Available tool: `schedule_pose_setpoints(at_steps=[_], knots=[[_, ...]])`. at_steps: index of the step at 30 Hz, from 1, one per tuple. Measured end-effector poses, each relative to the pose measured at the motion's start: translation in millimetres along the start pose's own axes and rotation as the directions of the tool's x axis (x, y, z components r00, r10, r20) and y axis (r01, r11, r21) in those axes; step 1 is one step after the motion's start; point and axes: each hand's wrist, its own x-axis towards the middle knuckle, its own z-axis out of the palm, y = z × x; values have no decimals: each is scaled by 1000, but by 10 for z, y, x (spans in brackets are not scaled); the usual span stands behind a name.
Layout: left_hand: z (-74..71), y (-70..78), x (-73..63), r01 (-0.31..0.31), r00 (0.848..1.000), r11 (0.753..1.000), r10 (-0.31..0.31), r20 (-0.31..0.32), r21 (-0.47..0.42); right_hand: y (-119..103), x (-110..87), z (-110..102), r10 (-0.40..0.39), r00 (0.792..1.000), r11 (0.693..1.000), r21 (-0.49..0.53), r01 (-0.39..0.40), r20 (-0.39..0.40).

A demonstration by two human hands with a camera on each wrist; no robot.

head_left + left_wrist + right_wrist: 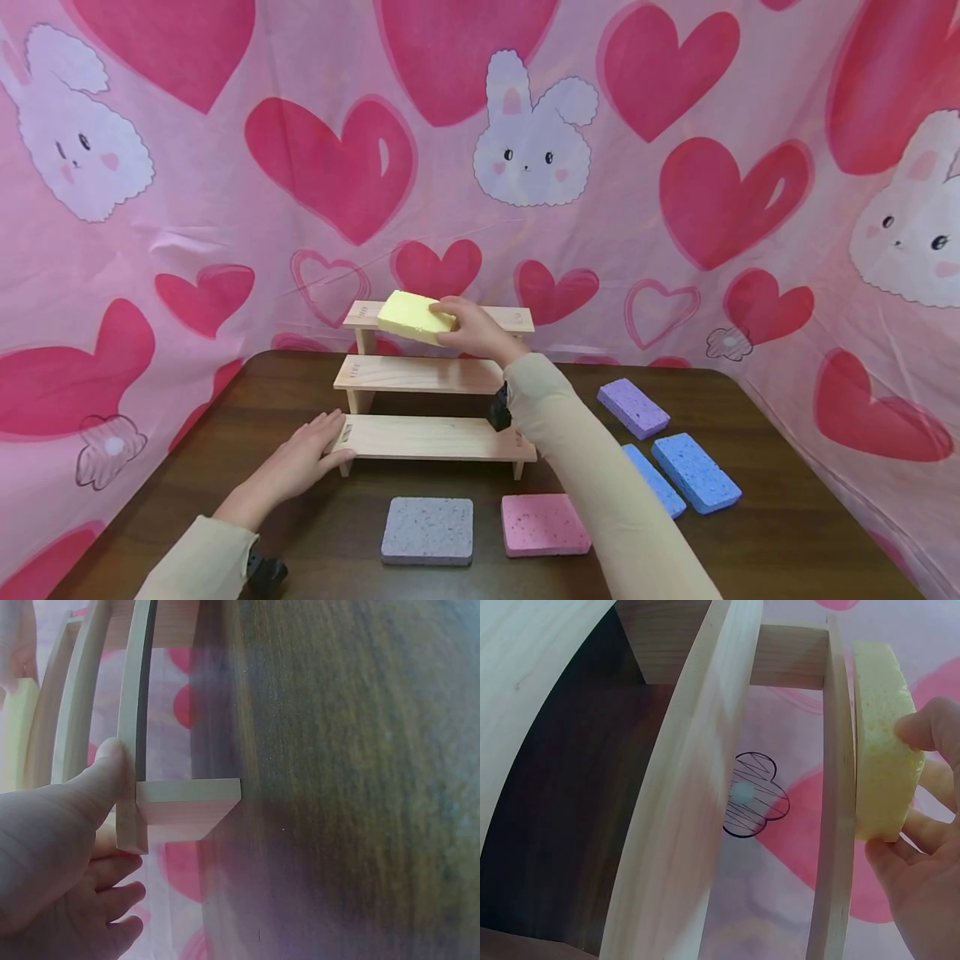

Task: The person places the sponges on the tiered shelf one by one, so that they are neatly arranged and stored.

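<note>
I have the right hand pinching the yellow sponge, the left hand gripping the stand; a tilted release could slide the sponge off the shelf beneath.

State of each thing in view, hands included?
Left hand: holding the wooden stand at its left end
Right hand: gripping the yellow sponge
Yellow sponge: held over the top step, contact unclear
Wooden stand: upright
Gray sponge: lying flat
Pink sponge: flat, partly hidden
Purple sponge: flat
Left blue sponge: flat, partly hidden
Right blue sponge: flat
</note>
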Motion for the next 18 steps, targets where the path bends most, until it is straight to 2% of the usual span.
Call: schedule_pose_setpoints(at_steps=[10,18], knots=[[-4,11,-6,5,1000,1000,-5,6,-2,-10,22,44,24,1000,1000,-6,-24,9],[-13,22,-6,5,1000,1000,-5,6,-6,-24,43,95,2,995,1000,-19,-4,-102]])
